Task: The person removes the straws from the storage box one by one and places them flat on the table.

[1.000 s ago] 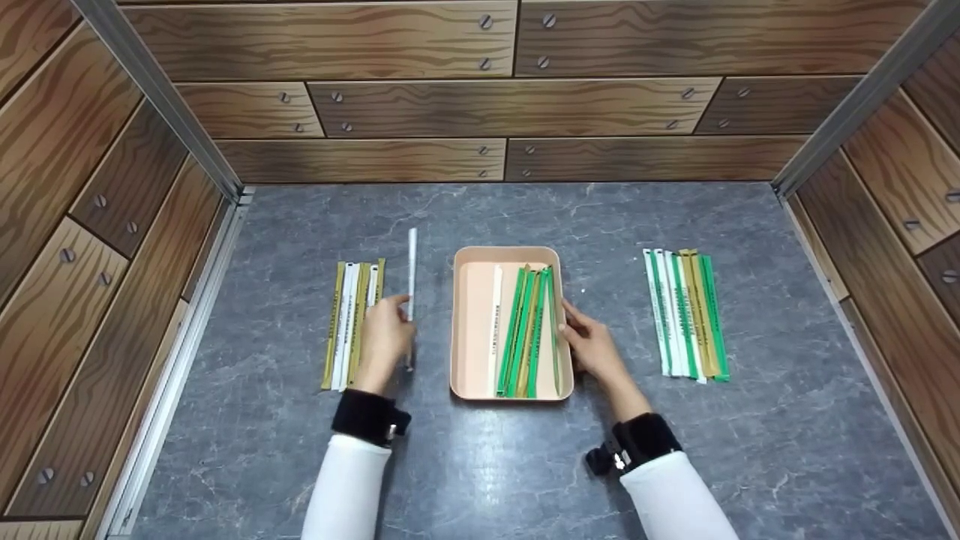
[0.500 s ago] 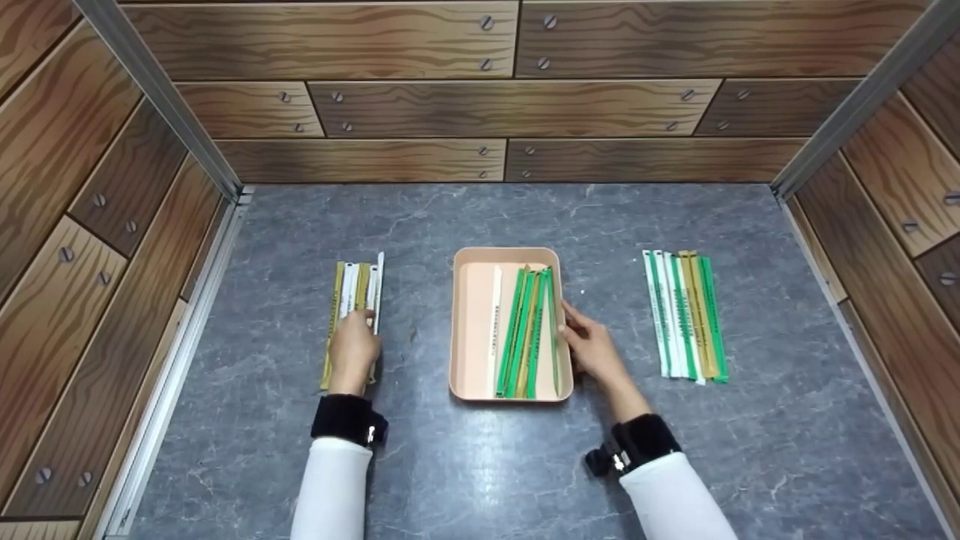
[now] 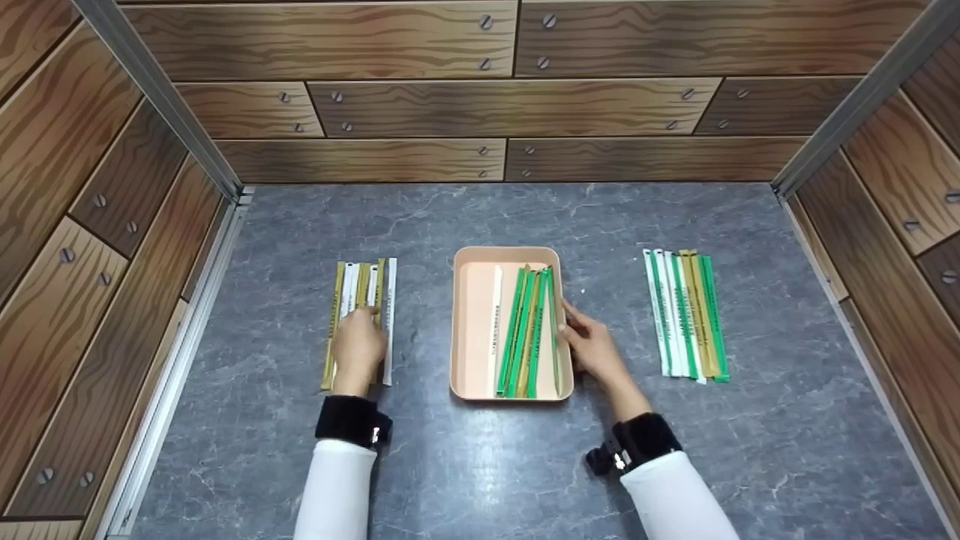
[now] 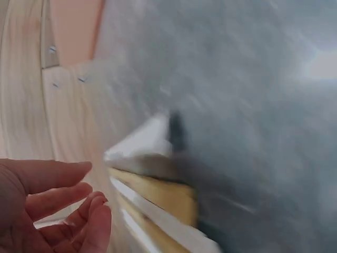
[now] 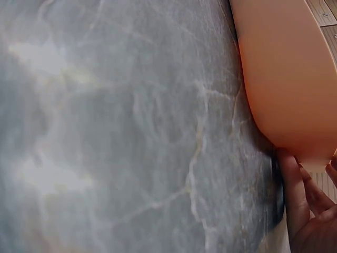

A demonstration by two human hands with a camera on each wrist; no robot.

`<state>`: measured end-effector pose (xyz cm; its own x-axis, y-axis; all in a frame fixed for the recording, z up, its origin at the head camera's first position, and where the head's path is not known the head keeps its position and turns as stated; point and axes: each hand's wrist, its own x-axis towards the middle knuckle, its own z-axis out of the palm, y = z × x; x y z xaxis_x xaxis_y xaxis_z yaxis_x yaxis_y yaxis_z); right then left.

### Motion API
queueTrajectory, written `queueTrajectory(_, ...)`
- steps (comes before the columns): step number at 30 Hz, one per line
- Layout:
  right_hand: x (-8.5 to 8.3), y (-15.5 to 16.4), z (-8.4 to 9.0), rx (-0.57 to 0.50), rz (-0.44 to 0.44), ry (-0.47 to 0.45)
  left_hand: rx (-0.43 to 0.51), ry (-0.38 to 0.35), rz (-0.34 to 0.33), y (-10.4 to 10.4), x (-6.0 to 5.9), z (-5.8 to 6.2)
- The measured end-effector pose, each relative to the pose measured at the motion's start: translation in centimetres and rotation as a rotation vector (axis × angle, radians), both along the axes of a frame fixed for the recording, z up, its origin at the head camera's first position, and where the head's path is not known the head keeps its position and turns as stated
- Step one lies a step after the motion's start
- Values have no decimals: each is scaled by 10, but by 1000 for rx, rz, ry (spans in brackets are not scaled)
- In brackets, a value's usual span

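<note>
A grey marbled desk (image 3: 480,465) fills the floor of a booth lined with wood-grain panels (image 3: 420,109), with metal rails running up the corners. At its centre sits a shallow peach tray (image 3: 471,330) holding one white wrapped stick at the left and a sheaf of green and tan ones toward its right wall. Well to the right of the tray lies a right row of wrapped sticks (image 3: 686,315) in white, green and tan, untouched. On the other side, the left row of wrapped sticks (image 3: 358,289) lies parallel, with a white wrapped stick (image 3: 389,300) at its tray-side edge, just beside the others. The left hand (image 3: 358,346) rests over the near half of that row, fingers loosely bent and nothing gripped in the wrist view; whether the fingertips press the sticks I cannot tell. The right hand (image 3: 592,346) lies against the outer right wall of the tray, fingers bent against it. The sticks look light, thin, stiff and paper-sleeved, probably slick and prone to roll or fan out, so a pinch near the middle seems soundest. The left wrist view is motion-blurred, showing only stick ends; the right wrist view shows little beyond the tray wall and fingertips. The sleeve print is unreadable.
</note>
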<state>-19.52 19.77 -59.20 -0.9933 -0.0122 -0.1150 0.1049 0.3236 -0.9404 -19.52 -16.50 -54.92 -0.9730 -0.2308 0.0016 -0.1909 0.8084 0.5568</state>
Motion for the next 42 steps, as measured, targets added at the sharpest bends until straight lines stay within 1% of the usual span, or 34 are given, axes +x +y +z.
queueTrajectory(2,0,0,0,8,1,8,14,39,-43,9,0,5)
queueTrajectory(4,0,1,0,12,4,13,40,67,-107,21,1,11)
queueTrajectory(8,-1,1,-2,4,3,20,67,66,-264,50,2,20)
queueTrajectory(10,0,0,-1,-1,1,15,83,44,-331,66,3,22)
queueTrajectory(14,0,1,0,0,7,18,70,-24,-458,95,6,22)
queueTrajectory(17,0,1,-1,-5,11,26,30,-74,-537,113,7,19)
queueTrajectory(19,0,1,-1,-9,8,27,2,-113,-575,122,8,15)
queueTrajectory(22,0,1,-1,18,-1,27,-67,-161,-597,132,9,9)
queueTrajectory(24,0,0,-1,39,-9,30,-127,-176,-602,137,9,6)
queueTrajectory(26,0,0,-2,62,-13,38,-182,-177,-598,141,9,2)
queueTrajectory(29,-1,0,-3,66,-16,36,-233,-170,-589,145,7,-3)
queueTrajectory(33,0,0,-3,62,-14,34,-264,-172,-587,147,5,-9)
queueTrajectory(37,0,1,-2,78,-7,57,-284,-162,-587,146,3,-13)
queueTrajectory(42,0,1,-2,73,-5,52,-273,-152,-562,145,1,-15)
